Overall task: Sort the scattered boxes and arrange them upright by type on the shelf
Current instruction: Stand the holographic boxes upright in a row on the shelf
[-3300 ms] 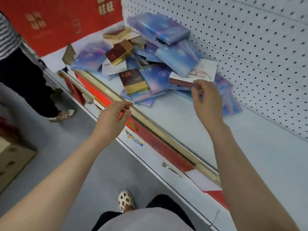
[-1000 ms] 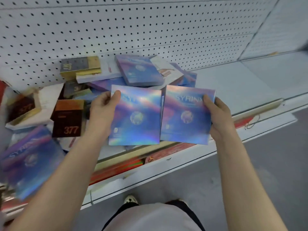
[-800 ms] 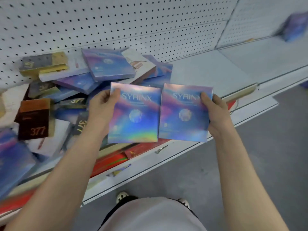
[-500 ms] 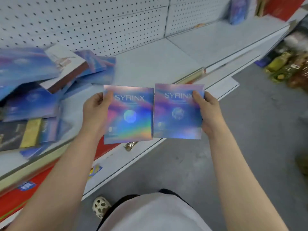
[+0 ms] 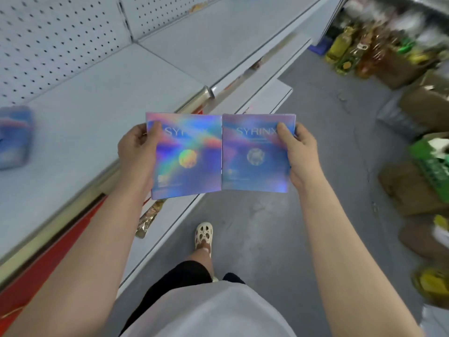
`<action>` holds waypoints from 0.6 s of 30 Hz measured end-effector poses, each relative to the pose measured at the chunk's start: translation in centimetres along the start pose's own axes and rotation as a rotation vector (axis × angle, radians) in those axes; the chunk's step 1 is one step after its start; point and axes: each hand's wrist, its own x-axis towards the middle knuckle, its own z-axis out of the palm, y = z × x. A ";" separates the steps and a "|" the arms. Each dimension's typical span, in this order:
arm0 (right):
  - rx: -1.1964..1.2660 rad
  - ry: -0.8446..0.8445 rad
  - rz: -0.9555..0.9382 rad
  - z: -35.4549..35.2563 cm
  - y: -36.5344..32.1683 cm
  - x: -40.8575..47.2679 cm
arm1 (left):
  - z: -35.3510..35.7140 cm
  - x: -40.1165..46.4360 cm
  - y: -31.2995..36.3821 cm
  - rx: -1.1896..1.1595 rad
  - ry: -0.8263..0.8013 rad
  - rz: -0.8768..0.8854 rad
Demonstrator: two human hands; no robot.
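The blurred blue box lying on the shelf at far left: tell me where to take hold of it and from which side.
Grip the blue box across its long side edges, coming from the aisle over the shelf front. It seems to lie flat, so its broad face gives the fingers no purchase. Both hands are full: left hand and right hand each hold a holographic box; free one first.

Blurred bottles (image 5: 349,52), cardboard boxes (image 5: 413,190) on floor (image 5: 262,229)

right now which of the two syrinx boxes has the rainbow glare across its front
The box in the left hand, the left box: a rainbow band crosses its front and its centre circle glows yellow-green. The right box stays plain blue-purple.
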 end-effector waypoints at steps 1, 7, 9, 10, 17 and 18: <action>0.001 0.018 0.006 -0.5 -0.1 1.2 | 1.4 1.0 0.1 -0.005 -0.015 -0.001; 0.010 0.103 -0.016 -3.2 -1.8 10.0 | 10.1 8.2 1.2 -0.001 -0.120 0.024; 0.017 0.113 -0.023 -3.9 -2.6 13.0 | 12.8 10.7 1.9 -0.012 -0.144 0.021; 0.019 0.126 -0.026 -4.1 -3.1 14.5 | 14.2 11.9 2.3 -0.015 -0.160 0.025; 0.042 0.179 -0.023 -6.2 -5.0 24.7 | 23.4 19.3 4.5 0.001 -0.201 0.032; 0.036 0.185 -0.018 -6.6 -5.2 26.3 | 24.9 20.1 4.7 -0.006 -0.203 0.031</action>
